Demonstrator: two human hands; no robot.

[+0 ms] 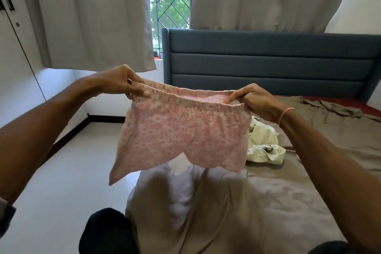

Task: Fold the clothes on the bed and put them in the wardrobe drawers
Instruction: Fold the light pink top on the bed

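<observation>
A pair of pink patterned shorts (181,134) hangs spread out in the air over the near corner of the bed (288,192). My left hand (121,82) pinches the left end of the elastic waistband. My right hand (257,101) pinches the right end. The legs dangle free below. Behind the shorts, a pale cream garment (266,146) lies crumpled on the grey-brown sheet.
A blue padded headboard (268,64) stands at the back under grey curtains (103,16). White wardrobe doors (12,47) line the left wall beside a strip of pale floor (61,181). A rumpled grey sheet piece (334,107) lies near the headboard.
</observation>
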